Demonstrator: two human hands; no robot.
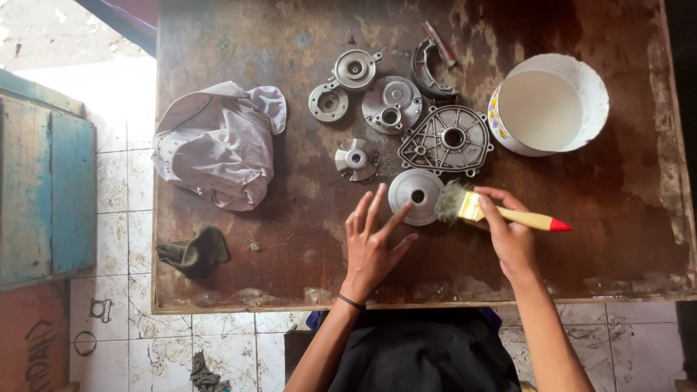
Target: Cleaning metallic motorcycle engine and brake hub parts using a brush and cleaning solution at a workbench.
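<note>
Right at the front middle of the rusty brown worktop (290, 254) sits a round metal cover (415, 196) with a centre hole, and that's what both hands are busy with. Left hand (372, 247) has its fingers (377, 210) spread wide, tips resting on the cover's near-left edge, looks like it's pinning the piece so it doesn't skate around. Right hand (508, 232) is closed round the wooden handle of a paintbrush (501, 212) with a red tip, bristles pressed against the cover's right side.

Behind it the other cleaned-looking bits are laid out apart from each other: a small finned disc (356, 160), a triangular ribbed casing (445, 139), a couple of round housings (392, 104) and a curved brake shoe (428, 69). White bucket (552, 105) stands off to the right, crumpled white cloth (218, 141) on the left, dark rag (196, 252) near the left front edge.
</note>
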